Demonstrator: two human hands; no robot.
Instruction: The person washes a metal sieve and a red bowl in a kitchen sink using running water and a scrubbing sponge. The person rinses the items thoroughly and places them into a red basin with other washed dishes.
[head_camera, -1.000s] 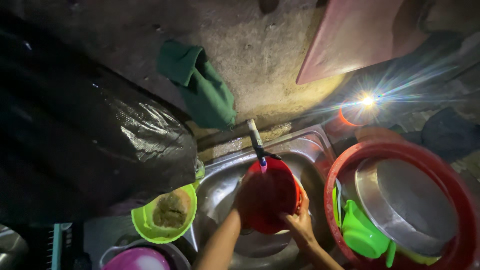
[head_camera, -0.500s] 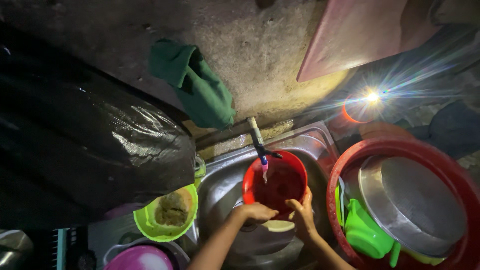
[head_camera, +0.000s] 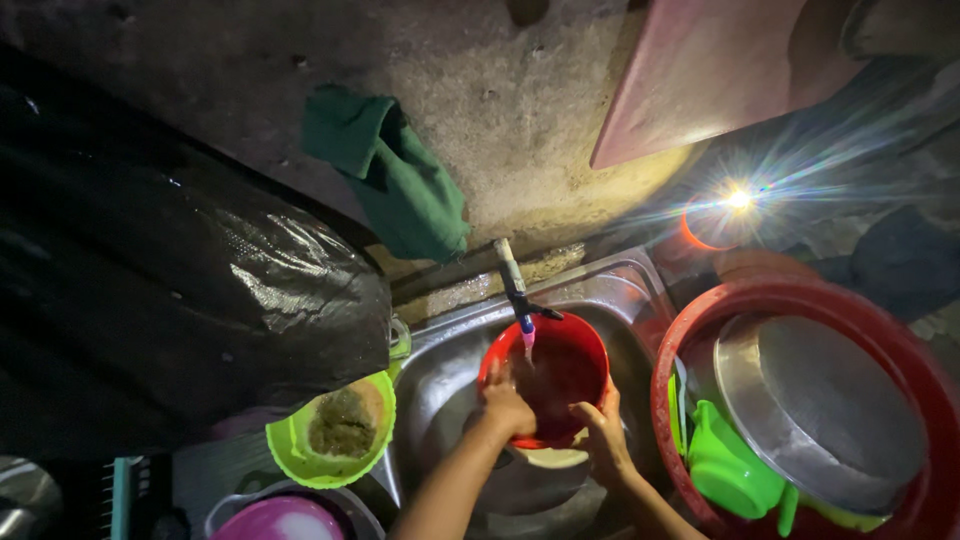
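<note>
Under tap (head_camera: 517, 290), water-filled red bowl (head_camera: 548, 378)

Both my bare forearms reach forward, near together. My left hand (head_camera: 507, 404) curls, fingers bent inward; my right hand (head_camera: 603, 440) lies just beside it, fingers spread upward.

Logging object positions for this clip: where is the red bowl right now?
In the head view, the red bowl sits low and centre in the metal sink, under the tap, held by the left hand and right hand.
</note>
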